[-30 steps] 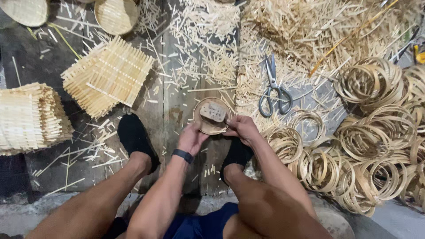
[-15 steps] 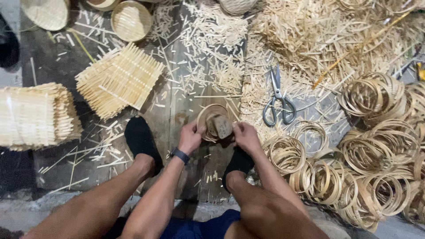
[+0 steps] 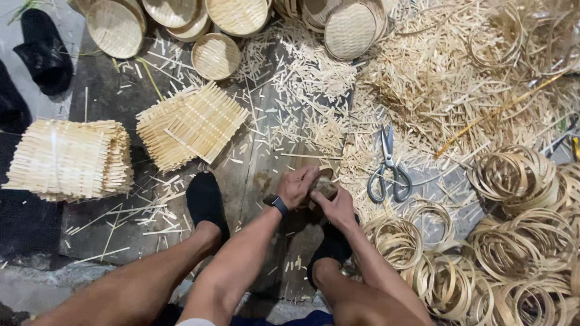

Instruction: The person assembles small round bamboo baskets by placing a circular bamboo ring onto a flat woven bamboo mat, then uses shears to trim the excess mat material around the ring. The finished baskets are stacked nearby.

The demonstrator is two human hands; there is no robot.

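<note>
Gripping a small bamboo ring [image 3: 324, 184] with both our left hand [image 3: 297, 186] and right hand [image 3: 336, 207], we work beside the scissors [image 3: 386, 169].

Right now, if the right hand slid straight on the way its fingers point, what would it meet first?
The right hand points up-left at the small dark-edged bamboo piece it already grips; just beyond is the left hand. Depth there is hard to judge.
</note>
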